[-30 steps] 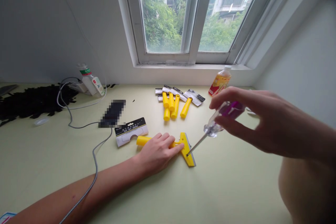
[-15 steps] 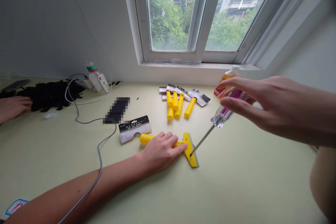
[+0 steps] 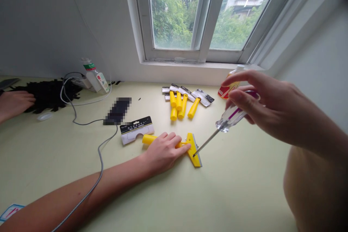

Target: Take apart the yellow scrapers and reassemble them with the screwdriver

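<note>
Flat on the pale table lies a yellow scraper (image 3: 193, 152) with a metal blade along its right edge. My left hand (image 3: 164, 152) is wrapped over its handle, the index finger reaching onto the head. My right hand (image 3: 261, 105) holds a screwdriver (image 3: 231, 116) by its clear and purple handle, slanting down to the left. The screwdriver's tip meets a screw spot on the lower part of the scraper head. Just behind the scraper handle rests a black and white card package (image 3: 137, 129).
Several yellow handles (image 3: 179, 103) with card packages lie near the window. A bottle (image 3: 227, 87) stands behind my right hand. A dark phone (image 3: 118, 110) has a grey cable crossing my left forearm. At left, another person's hand (image 3: 17, 103) touches a black heap (image 3: 54, 94).
My right hand has turned around the screwdriver handle, its fingers now placed differently. The tip stays on the scraper head. The whole view has shifted slightly.
</note>
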### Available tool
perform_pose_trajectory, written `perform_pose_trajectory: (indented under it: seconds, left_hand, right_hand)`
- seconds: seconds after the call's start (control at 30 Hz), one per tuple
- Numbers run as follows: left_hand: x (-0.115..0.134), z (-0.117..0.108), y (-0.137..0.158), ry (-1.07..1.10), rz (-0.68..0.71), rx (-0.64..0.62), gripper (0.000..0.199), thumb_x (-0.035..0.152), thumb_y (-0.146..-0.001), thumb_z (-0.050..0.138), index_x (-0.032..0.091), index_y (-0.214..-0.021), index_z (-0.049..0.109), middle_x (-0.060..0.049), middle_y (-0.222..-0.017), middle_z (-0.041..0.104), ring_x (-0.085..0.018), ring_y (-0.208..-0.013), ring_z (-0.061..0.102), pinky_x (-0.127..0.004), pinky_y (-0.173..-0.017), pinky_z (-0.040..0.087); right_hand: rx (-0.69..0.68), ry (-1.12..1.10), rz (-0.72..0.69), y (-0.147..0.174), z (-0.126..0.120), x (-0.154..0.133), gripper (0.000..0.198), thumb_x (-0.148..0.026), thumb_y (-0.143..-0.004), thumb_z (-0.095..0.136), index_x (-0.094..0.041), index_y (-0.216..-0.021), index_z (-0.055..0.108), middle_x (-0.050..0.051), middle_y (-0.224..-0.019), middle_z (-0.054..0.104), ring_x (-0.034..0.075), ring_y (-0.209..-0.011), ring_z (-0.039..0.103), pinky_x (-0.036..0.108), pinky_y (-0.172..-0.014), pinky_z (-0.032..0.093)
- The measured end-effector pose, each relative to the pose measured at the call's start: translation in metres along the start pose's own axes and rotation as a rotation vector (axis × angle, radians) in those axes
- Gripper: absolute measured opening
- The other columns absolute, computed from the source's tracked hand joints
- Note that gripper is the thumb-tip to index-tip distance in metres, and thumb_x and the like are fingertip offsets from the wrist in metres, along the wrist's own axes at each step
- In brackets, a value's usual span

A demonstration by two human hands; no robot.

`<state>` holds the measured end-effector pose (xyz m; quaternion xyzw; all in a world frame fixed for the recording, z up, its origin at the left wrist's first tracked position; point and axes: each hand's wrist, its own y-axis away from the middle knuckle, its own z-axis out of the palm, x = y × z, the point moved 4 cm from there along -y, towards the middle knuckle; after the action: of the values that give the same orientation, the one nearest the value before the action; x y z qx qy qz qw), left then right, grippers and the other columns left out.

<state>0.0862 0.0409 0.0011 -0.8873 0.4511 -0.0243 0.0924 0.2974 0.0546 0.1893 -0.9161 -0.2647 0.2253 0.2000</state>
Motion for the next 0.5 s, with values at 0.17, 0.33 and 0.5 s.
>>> perform_pose_trajectory:
  seconds: [0.17,0.33,0.5]
  left_hand:
    - [0.000,0.000,-0.001,-0.011,-0.003,0.006,0.037,0.023,-0.099,0.037,0.028,-0.134,0.051,-0.007,-0.102,0.058,-0.022,-0.088,0.051,-0.036,-0.075,0.043]
    - [0.000,0.000,0.000,-0.006,-0.011,0.016,0.036,0.023,-0.099,0.039,0.028,-0.133,0.051,-0.007,-0.102,0.058,-0.022,-0.089,0.052,-0.037,-0.077,0.043]
    - [0.000,0.001,0.001,-0.006,-0.009,0.024,0.038,0.023,-0.099,0.039,0.028,-0.134,0.050,-0.007,-0.104,0.058,-0.023,-0.090,0.052,-0.037,-0.076,0.043]
  right_hand:
    - [-0.096,-0.323,-0.079,0.007,0.001,-0.006,0.015,-0.036,-0.089,0.057,-0.029,-0.102,0.054,0.004,-0.101,0.064,0.020,-0.080,0.065,0.029,-0.060,0.055]
    - [-0.042,0.030,-0.082,0.011,-0.004,-0.009,0.019,-0.043,-0.093,0.049,-0.028,-0.095,0.060,0.002,-0.090,0.067,0.019,-0.071,0.061,0.033,-0.059,0.048]
    - [-0.042,-0.054,-0.166,0.012,-0.002,-0.013,0.025,-0.037,-0.090,0.060,-0.031,-0.115,0.062,0.001,-0.104,0.070,0.018,-0.084,0.066,0.031,-0.071,0.054]
